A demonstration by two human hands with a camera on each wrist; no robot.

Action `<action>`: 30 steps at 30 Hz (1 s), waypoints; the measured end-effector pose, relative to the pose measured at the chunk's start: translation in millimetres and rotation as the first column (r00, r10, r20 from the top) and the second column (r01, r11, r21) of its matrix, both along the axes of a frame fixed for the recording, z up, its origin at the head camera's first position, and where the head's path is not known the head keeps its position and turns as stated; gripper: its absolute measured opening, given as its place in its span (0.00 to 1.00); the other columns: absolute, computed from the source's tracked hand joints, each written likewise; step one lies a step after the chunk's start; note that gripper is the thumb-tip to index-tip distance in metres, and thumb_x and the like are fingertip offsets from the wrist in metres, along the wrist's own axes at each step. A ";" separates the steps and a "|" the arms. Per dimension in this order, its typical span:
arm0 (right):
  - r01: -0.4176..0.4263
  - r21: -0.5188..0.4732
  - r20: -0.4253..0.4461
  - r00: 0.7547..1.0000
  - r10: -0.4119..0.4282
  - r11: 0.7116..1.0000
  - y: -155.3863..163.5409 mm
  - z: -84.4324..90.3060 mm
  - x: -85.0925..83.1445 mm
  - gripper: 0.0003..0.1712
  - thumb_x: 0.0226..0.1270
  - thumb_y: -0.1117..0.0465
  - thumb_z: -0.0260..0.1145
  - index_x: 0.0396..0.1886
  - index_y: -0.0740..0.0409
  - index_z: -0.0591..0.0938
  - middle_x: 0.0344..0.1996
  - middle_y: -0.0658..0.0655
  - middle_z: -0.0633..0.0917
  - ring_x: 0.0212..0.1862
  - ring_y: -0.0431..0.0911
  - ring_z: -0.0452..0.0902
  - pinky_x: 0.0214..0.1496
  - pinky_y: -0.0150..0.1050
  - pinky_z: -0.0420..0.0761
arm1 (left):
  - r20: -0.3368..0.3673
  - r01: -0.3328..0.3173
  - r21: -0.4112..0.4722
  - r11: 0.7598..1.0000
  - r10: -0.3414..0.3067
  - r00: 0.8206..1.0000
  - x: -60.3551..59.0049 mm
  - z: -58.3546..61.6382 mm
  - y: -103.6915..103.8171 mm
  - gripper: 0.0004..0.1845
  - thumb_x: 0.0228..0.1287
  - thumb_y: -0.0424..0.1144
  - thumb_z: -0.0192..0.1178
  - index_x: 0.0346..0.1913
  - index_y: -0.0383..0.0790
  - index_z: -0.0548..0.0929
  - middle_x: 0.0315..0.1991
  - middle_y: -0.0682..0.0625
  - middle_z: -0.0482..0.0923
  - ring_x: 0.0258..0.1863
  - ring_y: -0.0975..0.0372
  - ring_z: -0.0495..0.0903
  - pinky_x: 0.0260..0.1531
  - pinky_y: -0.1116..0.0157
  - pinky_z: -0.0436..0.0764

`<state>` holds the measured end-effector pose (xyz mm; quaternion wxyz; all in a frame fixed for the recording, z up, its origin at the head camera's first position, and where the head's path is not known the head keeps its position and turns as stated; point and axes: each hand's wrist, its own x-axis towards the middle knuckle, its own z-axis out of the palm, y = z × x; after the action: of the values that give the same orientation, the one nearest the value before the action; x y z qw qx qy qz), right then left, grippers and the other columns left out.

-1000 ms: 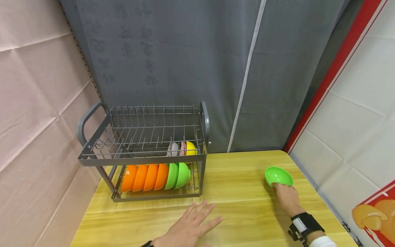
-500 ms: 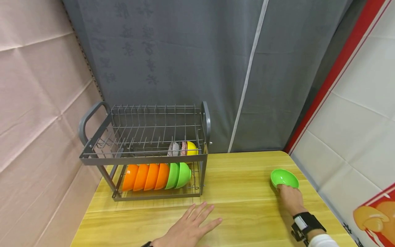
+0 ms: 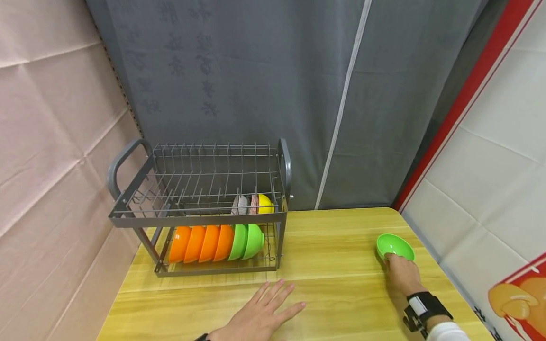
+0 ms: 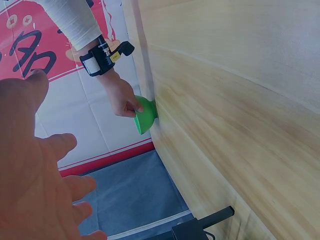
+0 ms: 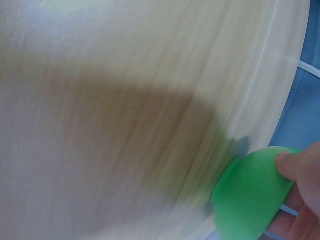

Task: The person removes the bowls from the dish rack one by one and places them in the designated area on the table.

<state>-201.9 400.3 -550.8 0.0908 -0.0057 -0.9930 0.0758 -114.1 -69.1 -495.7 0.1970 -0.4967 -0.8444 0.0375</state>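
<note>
Right hand (image 3: 400, 274) grips green bowl (image 3: 394, 246) (fingertips hidden behind rim); left hand (image 3: 260, 315) flat, fingers spread, wrist cut off.

The small green bowl (image 3: 395, 246) at the right looks like smooth, slightly glossy plastic. The pale wooden table (image 3: 332, 284) shows grain under a soft sheen. The grey two-tier rack (image 3: 198, 215) at the left is matt metal wire. The far grey curtain (image 3: 277, 85) is matt cloth.

Grey dish rack (image 3: 200, 208) (two tiers), orange bowls (image 3: 200, 244), wooden table (image 3: 332, 284)
</note>
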 end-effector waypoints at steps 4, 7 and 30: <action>0.013 -0.027 0.023 1.000 -0.012 1.000 -0.7 3.9 -0.9 0.07 0.68 0.64 0.63 0.29 0.60 0.81 0.22 0.66 0.85 0.27 0.64 0.83 0.23 0.57 0.76 | -0.009 -0.003 -0.002 1.000 0.003 1.000 -0.3 -1.0 -0.2 0.46 0.65 0.79 0.41 0.80 0.59 0.57 0.78 0.44 0.61 0.75 0.52 0.67 0.65 0.52 0.77; 0.031 -0.048 0.065 0.998 -0.027 0.998 -1.3 6.2 -2.3 0.10 0.70 0.59 0.63 0.35 0.63 0.84 0.24 0.65 0.86 0.28 0.63 0.83 0.23 0.57 0.77 | -0.003 -0.006 -0.006 1.000 0.006 1.000 -0.4 -1.5 -0.5 0.46 0.65 0.79 0.40 0.80 0.59 0.57 0.78 0.44 0.61 0.76 0.52 0.66 0.65 0.52 0.77; -0.057 0.030 -0.049 0.997 0.059 0.998 -15.6 15.3 -2.0 0.42 0.72 0.34 0.58 0.63 0.69 0.78 0.64 0.78 0.74 0.68 0.77 0.61 0.68 0.77 0.55 | 0.064 -0.035 0.002 0.999 0.035 0.997 -1.2 -2.7 -6.9 0.44 0.67 0.77 0.38 0.79 0.59 0.59 0.78 0.44 0.61 0.75 0.51 0.67 0.66 0.52 0.77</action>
<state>-204.0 384.8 -535.5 0.1134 0.0262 -0.9911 0.0644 -115.3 -76.0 -498.4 0.1699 -0.4824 -0.8590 0.0236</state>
